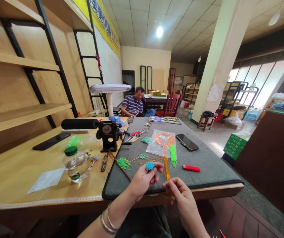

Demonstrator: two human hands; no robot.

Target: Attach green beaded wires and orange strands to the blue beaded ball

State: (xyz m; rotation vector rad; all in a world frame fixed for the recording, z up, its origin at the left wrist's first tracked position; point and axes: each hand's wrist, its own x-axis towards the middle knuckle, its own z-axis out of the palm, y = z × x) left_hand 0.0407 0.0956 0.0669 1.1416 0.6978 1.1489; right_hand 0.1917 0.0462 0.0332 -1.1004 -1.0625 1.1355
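My left hand [144, 178] is closed round a small blue beaded piece [150, 166], which shows above the thumb and index finger. To its right, my right hand [181, 195] is closed in a pinch at the table's front edge; whatever lies between its fingertips is too fine to make out. A bundle of yellow-orange strands [166, 168] runs down the mat to just behind the right fingertips. Left of my hands, a green spiky beaded piece [124, 163] lies by a brown stick. A smaller teal beaded piece [142, 156] rests farther back.
On the grey mat [213, 172] lie a red lighter [191, 168], a phone [187, 142], a clear bag [154, 150] with an orange coil, and green strands [172, 155]. A black winding device [108, 135], snips [104, 162] and a water jar [75, 167] stand left. A person [134, 103] sits beyond.
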